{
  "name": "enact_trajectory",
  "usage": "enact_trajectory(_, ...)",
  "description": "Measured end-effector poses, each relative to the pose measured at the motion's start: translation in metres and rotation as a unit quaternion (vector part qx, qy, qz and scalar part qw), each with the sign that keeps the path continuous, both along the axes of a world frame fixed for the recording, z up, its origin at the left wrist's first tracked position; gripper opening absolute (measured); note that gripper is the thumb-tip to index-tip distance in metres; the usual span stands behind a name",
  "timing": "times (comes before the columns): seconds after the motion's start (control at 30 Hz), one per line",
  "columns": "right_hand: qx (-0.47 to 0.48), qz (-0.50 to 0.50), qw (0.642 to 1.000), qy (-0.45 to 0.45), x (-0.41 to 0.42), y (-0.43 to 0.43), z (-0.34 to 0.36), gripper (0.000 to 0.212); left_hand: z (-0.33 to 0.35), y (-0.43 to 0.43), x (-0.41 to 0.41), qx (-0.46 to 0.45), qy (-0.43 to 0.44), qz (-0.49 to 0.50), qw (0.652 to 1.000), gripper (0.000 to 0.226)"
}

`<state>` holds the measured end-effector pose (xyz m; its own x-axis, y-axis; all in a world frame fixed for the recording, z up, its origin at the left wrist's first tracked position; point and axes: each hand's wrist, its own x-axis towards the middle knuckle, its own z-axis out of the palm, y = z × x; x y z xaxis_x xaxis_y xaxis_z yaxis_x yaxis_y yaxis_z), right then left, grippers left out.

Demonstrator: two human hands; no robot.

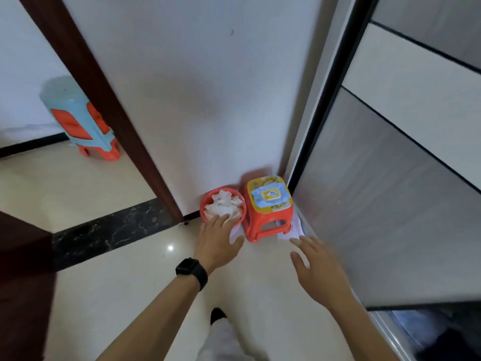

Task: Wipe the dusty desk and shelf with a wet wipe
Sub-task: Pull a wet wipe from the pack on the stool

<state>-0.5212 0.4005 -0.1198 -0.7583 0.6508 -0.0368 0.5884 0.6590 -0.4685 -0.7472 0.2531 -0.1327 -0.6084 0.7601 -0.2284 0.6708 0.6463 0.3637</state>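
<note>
Red stool [268,217] carries the wet wipe pack [270,194]; left hand [218,238] and right hand [316,267] reach empty, fingers spread — fetching stage, next lift its flap.

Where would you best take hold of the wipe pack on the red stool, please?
Pinch the wipe pack across its two long edges from above: it lies flat on the stool, top clear. The right hand, open, looks nearer.
</note>
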Motion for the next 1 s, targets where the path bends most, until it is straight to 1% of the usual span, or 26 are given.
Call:
enact_trajectory(0.1,0.012,0.003,1.000,-0.012,-0.032,0.044,-0.015,0.041,-0.021,0.046,-0.031,-0.005,-0.011,-0.004,1.000,0.061)
enact_trajectory(0.2,0.034,-0.012,0.999,0.005,-0.072,0.088,-0.036,0.036,-0.046,0.094,-0.072,-0.003,-0.022,-0.003,1.000,0.071)
enact_trajectory(0.23,0.035,-0.017,0.999,-0.004,-0.087,0.103,-0.043,0.033,-0.055,0.108,-0.087,-0.004,-0.034,-0.002,0.999,0.074)
enact_trajectory(0.3,-0.018,-0.033,0.997,-0.063,-0.114,0.129,-0.058,0.033,-0.069,0.137,-0.119,-0.034,-0.070,0.003,0.997,0.070)
enact_trajectory(0.33,-0.054,-0.039,0.992,-0.104,-0.124,0.139,-0.066,0.037,-0.076,0.150,-0.132,-0.058,-0.084,0.002,0.995,0.067)
enact_trajectory(0.37,-0.079,-0.044,0.987,-0.129,-0.132,0.148,-0.075,0.046,-0.084,0.159,-0.143,-0.073,-0.092,-0.001,0.993,0.067)
enact_trajectory(0.43,-0.113,-0.049,0.981,-0.152,-0.155,0.168,-0.095,0.070,-0.102,0.181,-0.166,-0.093,-0.107,-0.013,0.990,0.071)
enact_trajectory(0.47,-0.126,-0.052,0.977,-0.162,-0.167,0.177,-0.105,0.076,-0.112,0.193,-0.180,-0.101,-0.110,-0.021,0.989,0.070)
enact_trajectory(0.5,-0.138,-0.055,0.973,-0.175,-0.178,0.187,-0.115,0.076,-0.124,0.204,-0.191,-0.112,-0.111,-0.030,0.987,0.068)
enact_trajectory(0.6,-0.161,-0.073,0.965,-0.194,-0.203,0.213,-0.148,0.070,-0.157,0.231,-0.215,-0.148,-0.119,-0.058,0.980,0.059)
enact_trajectory(0.67,-0.183,-0.083,0.954,-0.221,-0.217,0.227,-0.171,0.050,-0.181,0.247,-0.224,-0.166,-0.122,-0.071,0.976,0.057)
enact_trajectory(0.7,-0.186,-0.086,0.953,-0.224,-0.223,0.234,-0.184,0.043,-0.193,0.255,-0.227,-0.171,-0.118,-0.082,0.975,0.055)
enact_trajectory(0.73,-0.194,-0.089,0.951,-0.224,-0.228,0.240,-0.200,0.041,-0.205,0.264,-0.229,-0.173,-0.115,-0.095,0.974,0.054)
enact_trajectory(0.8,-0.211,-0.094,0.943,-0.239,-0.237,0.250,-0.233,0.041,-0.227,0.280,-0.233,-0.171,-0.110,-0.116,0.972,0.054)
enact_trajectory(0.9,-0.237,-0.079,0.935,-0.252,-0.251,0.266,-0.294,0.048,-0.273,0.312,-0.235,-0.166,-0.120,-0.144,0.968,0.058)
enact_trajectory(1.0,-0.211,-0.059,0.938,-0.267,-0.272,0.282,-0.357,0.051,-0.333,0.344,-0.237,-0.163,-0.114,-0.175,0.964,0.056)
